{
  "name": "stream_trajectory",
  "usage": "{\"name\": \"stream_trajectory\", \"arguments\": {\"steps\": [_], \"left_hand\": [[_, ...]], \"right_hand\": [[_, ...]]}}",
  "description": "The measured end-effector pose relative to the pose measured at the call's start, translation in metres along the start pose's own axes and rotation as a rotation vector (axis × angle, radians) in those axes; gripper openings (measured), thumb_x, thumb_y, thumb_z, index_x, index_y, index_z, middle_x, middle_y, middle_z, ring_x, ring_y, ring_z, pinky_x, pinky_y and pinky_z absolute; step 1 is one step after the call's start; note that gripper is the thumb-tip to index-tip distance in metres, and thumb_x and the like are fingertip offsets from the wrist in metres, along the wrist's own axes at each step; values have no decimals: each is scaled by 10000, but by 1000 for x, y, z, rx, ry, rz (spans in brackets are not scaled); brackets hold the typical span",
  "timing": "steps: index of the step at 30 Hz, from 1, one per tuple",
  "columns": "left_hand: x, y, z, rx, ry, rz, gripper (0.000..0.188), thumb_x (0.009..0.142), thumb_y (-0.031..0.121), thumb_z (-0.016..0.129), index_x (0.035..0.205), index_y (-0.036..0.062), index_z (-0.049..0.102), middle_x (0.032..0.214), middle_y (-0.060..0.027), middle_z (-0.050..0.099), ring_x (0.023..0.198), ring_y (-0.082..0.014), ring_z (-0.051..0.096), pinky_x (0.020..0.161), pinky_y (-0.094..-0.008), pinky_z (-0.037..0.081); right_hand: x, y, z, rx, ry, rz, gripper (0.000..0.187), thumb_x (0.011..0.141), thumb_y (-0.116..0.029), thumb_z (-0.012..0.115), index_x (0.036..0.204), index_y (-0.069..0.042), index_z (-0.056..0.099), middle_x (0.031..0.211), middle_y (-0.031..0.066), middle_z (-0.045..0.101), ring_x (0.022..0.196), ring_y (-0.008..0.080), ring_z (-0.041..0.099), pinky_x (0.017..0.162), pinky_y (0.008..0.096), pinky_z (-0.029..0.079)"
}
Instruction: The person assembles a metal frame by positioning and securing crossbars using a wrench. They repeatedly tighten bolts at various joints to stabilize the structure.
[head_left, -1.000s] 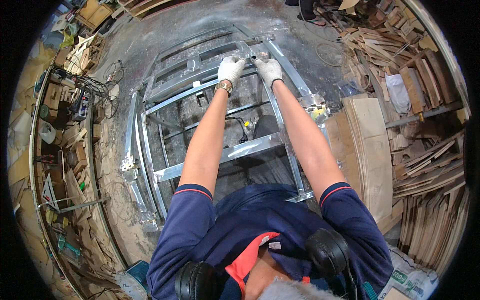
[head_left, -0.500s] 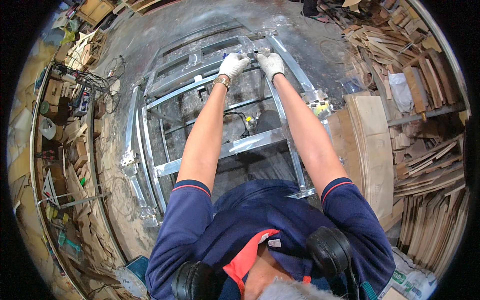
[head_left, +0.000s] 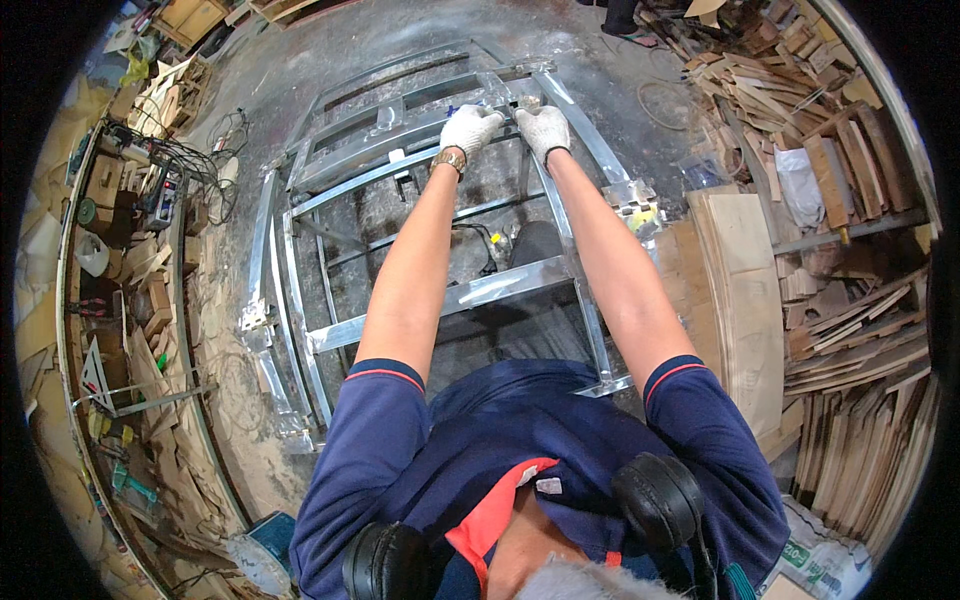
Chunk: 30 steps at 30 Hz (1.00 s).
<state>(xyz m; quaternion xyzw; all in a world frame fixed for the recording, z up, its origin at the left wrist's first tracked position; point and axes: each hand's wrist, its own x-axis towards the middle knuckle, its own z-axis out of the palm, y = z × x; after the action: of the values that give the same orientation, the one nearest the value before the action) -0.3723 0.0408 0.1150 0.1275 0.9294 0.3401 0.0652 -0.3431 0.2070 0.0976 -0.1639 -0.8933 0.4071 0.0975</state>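
A welded frame of shiny metal square tubes (head_left: 470, 292) fills the middle of the view in front of me. Over its far right part, both my arms stretch out in white knit gloves. My left hand (head_left: 472, 129) is closed, its fingers curled at a cross tube beside a small blue piece (head_left: 452, 110). Close by, my right hand (head_left: 544, 131) is closed too, thumb side toward the left hand, at the joint with a side tube. Between the hands shows a small dark part. What the fingers grip is hidden. A white-and-black piece (head_left: 400, 165) sits on the cross tube farther left.
Metal plates with tabs (head_left: 634, 205) lie at the frame's right corner. Stacked boards (head_left: 738, 310) and wood offcuts (head_left: 840, 350) crowd the right side. On the left stand a long rack (head_left: 185, 370) with tools and scraps, and tangled black cables (head_left: 205, 160). Another person's leg (head_left: 620, 17) shows at the top.
Both hands stay at the same joint of the frame. My left hand has shifted very slightly to the right; little else differs.
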Motion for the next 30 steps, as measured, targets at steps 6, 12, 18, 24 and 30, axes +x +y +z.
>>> {"name": "stream_trajectory", "arguments": {"steps": [6, 12, 18, 24, 30], "left_hand": [[-1, -6, -1, -56, -70, 51, 416, 835, 442, 589, 947, 79, 759, 884, -183, 726, 851, -315, 703, 790, -400, 520], [5, -5, 5, -69, 22, 20, 415, 843, 412, 566, 964, 61, 752, 919, -206, 723, 882, -336, 703, 803, -419, 524], [-2, -19, 7, -788, 281, 78, 351, 885, 265, 514, 1015, 30, 740, 918, -204, 713, 845, -324, 695, 805, -407, 526], [-27, -62, -48, -37, 722, 257, 348, 872, 253, 506, 1142, 144, 697, 1064, -168, 707, 968, -380, 661, 859, -455, 519], [-65, -110, -83, 44, 775, 19, 330, 904, 149, 537, 1212, 88, 641, 1015, -229, 689, 985, -432, 640, 885, -493, 507]], "right_hand": [[2, 2, 5, 29, 17, 28, 511, 784, -495, 683, 853, 5, 759, 912, 270, 713, 928, 404, 699, 855, 475, 533], [0, 3, 2, 36, 25, -9, 526, 799, -508, 666, 869, 4, 761, 933, 276, 709, 968, 401, 691, 867, 469, 528], [6, 8, 9, -66, 58, 51, 475, 805, -446, 687, 900, 12, 766, 886, 250, 726, 903, 379, 711, 838, 434, 521], [6, 9, 5, 31, 14, -69, 464, 787, -461, 661, 861, -13, 760, 918, 263, 713, 935, 419, 688, 861, 467, 516], [-47, -51, -6, 302, 294, -340, 339, 838, -347, 743, 845, -9, 721, 774, 159, 714, 713, 243, 691, 697, 421, 532]]}}
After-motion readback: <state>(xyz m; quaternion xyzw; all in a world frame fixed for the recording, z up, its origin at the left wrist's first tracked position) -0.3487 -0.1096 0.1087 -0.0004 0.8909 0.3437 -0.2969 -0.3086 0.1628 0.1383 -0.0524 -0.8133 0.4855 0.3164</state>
